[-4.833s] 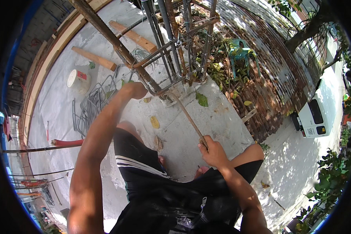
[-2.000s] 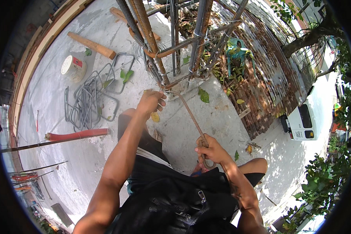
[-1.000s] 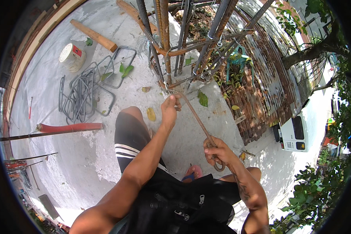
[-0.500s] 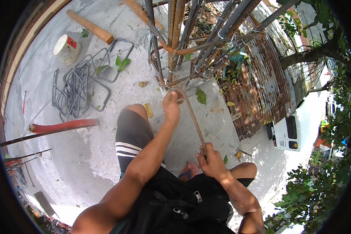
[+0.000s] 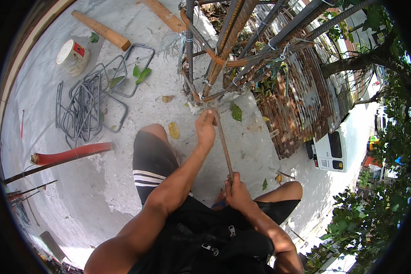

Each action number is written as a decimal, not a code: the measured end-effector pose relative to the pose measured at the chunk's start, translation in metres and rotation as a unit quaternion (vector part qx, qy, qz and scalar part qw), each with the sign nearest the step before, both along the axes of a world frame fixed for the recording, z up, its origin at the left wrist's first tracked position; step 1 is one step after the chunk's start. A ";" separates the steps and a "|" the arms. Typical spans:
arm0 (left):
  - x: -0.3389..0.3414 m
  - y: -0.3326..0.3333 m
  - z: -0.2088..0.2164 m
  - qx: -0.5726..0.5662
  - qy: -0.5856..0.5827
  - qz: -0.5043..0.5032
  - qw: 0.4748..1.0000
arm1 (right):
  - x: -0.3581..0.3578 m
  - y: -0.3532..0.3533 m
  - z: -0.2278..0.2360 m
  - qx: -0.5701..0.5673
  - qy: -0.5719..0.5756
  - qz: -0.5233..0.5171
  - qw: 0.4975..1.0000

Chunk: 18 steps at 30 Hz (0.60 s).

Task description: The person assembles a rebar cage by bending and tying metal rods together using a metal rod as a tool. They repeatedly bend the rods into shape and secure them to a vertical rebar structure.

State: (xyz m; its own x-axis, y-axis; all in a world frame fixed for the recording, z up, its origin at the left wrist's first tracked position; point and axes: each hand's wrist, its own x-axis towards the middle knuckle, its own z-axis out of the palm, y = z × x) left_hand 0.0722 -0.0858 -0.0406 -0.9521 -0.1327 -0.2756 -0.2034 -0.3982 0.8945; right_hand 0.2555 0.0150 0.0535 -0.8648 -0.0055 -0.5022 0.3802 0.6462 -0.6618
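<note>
My left hand (image 5: 206, 128) has its fingers closed around the upper end of a rusty steel rod (image 5: 224, 146), close to the foot of an upright rebar cage (image 5: 230, 39). Lower down, between my knees, my right hand (image 5: 238, 192) is wrapped around the rod's near end. The rod slants slightly between the two hands. Its far tip is partly hidden by my left fingers. Thin wire ties bind the cage's long bars to rusty square stirrups. I cannot tell whether the rod touches the cage.
On the concrete at left lie several bent steel stirrups (image 5: 83, 112), a white bucket (image 5: 72, 58), a wooden beam (image 5: 102, 31) and a red corrugated hose (image 5: 73, 153). A coil of tie wire (image 5: 174, 47) sits by the cage. Rusty corrugated sheets (image 5: 301, 98) and a white van (image 5: 331, 153) are at right.
My right hand and the rod's near end have swung a little left, so the rod is more upright. My left hand has shifted slightly right and down. The whole view has moved a little.
</note>
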 end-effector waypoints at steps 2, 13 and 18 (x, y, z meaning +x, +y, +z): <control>0.002 -0.004 0.001 0.064 0.017 -0.019 0.998 | -0.002 0.003 0.006 0.129 0.022 0.094 0.987; 0.009 -0.025 0.033 -0.165 0.016 -0.129 0.978 | 0.003 -0.015 -0.009 0.036 -0.007 0.022 0.999; 0.003 -0.021 0.045 -0.311 -0.016 -0.131 0.941 | 0.016 -0.035 -0.023 -0.181 0.003 -0.102 0.978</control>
